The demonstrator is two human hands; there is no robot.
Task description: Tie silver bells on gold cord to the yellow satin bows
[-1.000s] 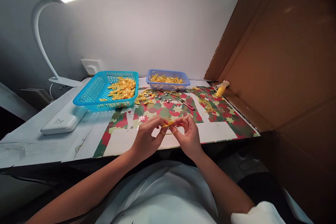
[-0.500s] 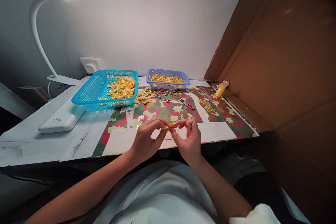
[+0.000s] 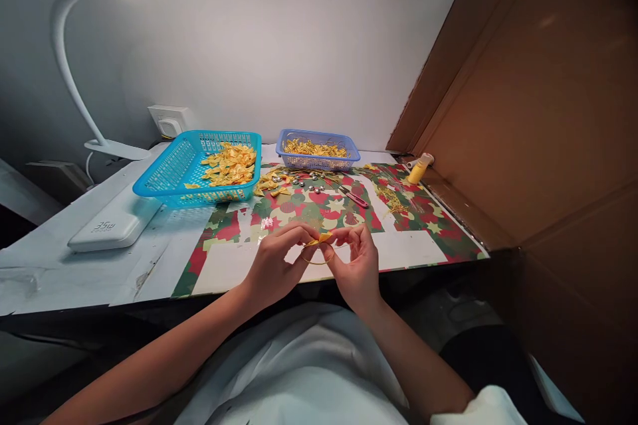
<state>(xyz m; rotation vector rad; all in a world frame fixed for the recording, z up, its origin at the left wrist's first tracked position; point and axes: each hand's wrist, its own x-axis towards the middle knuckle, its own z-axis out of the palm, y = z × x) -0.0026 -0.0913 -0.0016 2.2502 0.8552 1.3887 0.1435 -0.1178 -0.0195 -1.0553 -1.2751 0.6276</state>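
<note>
A small yellow bow (image 3: pixel 321 238) with a thin gold cord loop (image 3: pixel 318 263) hanging below it is pinched between both hands near the table's front edge. My left hand (image 3: pixel 280 262) grips the bow's left side with thumb and fingers closed. On its right side, my right hand (image 3: pixel 356 265) pinches bow and cord, its other fingers curled. The fingertips nearly meet and partly hide the bow's middle. Beyond the hands, loose yellow bows (image 3: pixel 269 182) and silver bells (image 3: pixel 314 189) lie on the patterned sheet (image 3: pixel 329 216), beside pink-handled snips (image 3: pixel 355 198).
A blue basket (image 3: pixel 172 186) of yellow bows stands left, a purple basket (image 3: pixel 319 161) of bows with cords at the back. Gold cords (image 3: pixel 391 199) and a yellow thread spool (image 3: pixel 419 171) lie right. A white power bank (image 3: pixel 114 222), lamp (image 3: pixel 64 53) and cardboard wall (image 3: pixel 538 106) flank these.
Both hands keep their hold on the bow, with the fingers barely moved. A strand of cord now shows by the right fingers. The whole view has shifted slightly.
</note>
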